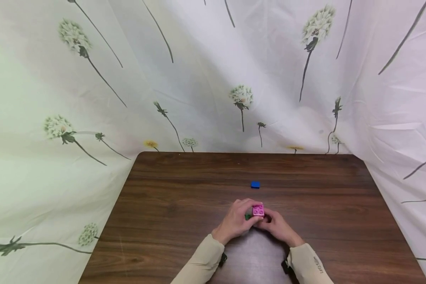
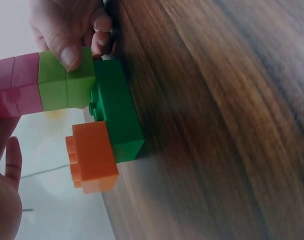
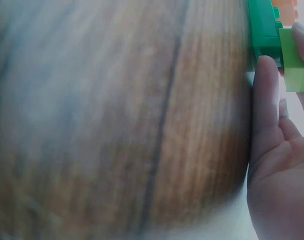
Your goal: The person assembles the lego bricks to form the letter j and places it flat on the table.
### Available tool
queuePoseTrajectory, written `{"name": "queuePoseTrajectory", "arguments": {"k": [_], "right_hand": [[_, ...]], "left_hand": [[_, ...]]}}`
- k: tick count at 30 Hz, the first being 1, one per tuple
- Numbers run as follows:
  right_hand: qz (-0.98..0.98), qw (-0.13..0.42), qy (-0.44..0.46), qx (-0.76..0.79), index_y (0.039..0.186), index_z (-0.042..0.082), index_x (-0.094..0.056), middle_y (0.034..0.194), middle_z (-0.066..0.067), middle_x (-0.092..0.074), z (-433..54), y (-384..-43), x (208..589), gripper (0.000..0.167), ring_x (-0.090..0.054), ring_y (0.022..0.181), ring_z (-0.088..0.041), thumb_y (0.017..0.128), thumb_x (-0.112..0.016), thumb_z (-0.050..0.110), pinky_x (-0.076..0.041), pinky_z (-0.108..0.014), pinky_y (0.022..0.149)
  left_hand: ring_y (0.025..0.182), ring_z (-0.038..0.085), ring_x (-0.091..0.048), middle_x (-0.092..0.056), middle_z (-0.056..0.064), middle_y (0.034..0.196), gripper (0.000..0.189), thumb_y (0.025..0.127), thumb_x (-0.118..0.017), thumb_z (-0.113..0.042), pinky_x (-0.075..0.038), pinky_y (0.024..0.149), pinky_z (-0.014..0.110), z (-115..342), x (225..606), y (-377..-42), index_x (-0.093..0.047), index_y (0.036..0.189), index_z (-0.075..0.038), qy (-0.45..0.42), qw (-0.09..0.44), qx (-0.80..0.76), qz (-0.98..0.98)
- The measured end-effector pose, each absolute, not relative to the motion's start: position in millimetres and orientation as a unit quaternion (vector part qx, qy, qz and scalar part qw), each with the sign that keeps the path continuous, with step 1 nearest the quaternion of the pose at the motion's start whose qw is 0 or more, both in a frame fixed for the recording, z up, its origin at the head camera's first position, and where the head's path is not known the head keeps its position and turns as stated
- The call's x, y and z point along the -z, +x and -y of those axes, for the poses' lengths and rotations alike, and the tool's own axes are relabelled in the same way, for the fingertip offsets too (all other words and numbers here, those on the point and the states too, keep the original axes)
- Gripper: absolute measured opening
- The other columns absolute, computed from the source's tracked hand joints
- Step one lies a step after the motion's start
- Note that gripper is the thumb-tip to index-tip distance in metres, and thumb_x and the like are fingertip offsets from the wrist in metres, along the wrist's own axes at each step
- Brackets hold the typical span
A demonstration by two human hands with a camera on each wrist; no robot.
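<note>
My left hand (image 1: 235,221) pinches a pink building brick (image 1: 258,210) between thumb and fingers, at the top of a small stack. Under the pink part sit light green bricks (image 2: 54,89); these meet one end of a long dark green brick (image 2: 118,105) lying low at the tabletop. On the other end of that long brick is an orange brick (image 2: 94,154), studs up. My right hand (image 1: 279,227) grips the lower stack, its thumb pressed on the light green part and a finger at the dark green brick's end. In the head view the hands hide most of the stack.
A blue brick (image 1: 255,184) lies alone on the brown wooden table (image 1: 170,236), beyond the hands. A pale cloth printed with dandelions (image 1: 198,79) hangs behind the table's far edge and along both sides.
</note>
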State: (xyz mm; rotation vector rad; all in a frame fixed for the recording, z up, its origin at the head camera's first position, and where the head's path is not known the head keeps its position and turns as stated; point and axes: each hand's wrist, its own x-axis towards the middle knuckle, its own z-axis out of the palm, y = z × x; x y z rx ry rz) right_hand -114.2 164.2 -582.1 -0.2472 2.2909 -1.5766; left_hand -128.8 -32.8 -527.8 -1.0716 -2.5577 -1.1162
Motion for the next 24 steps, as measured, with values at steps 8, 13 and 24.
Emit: {"name": "queuePoseTrajectory", "arguments": {"k": [8, 13, 24], "right_hand": [[-0.813, 0.179, -0.093, 0.547, 0.119, 0.014, -0.063, 0.086, 0.0, -0.062, -162.1, -111.6, 576.8, 0.037, -0.056, 0.075, -0.009, 0.086, -0.072, 0.028, -0.045, -0.023, 0.068], [-0.808, 0.179, -0.091, 0.554, 0.118, 0.014, -0.062, 0.086, -0.001, -0.061, -163.0, -112.6, 580.7, 0.035, -0.054, 0.075, -0.009, 0.086, -0.072, 0.026, -0.044, -0.023, 0.067], [-0.812, 0.18, -0.086, 0.549, 0.119, 0.014, -0.063, 0.084, 0.0, -0.061, -163.5, -113.3, 583.3, 0.037, -0.055, 0.074, -0.009, 0.086, -0.073, 0.027, -0.045, -0.024, 0.066]], "left_hand": [[0.102, 0.008, -0.062, -0.067, -0.005, 0.112, 0.04, 0.085, -0.074, -0.026, -0.044, 0.082, 0.025, 33.3, 535.1, -124.7, -0.062, 0.121, -0.017, -0.33, 0.056, 0.399, 0.854], [0.105, 0.009, -0.062, -0.066, -0.003, 0.114, 0.04, 0.086, -0.073, -0.026, -0.046, 0.088, 0.029, 32.2, 535.1, -122.9, -0.061, 0.123, -0.016, -0.33, 0.07, 0.394, 0.855], [0.11, 0.013, -0.061, -0.067, -0.001, 0.12, 0.049, 0.086, -0.073, -0.029, -0.048, 0.095, 0.033, 34.2, 535.9, -118.8, -0.058, 0.13, -0.014, -0.303, 0.062, 0.403, 0.862]]}}
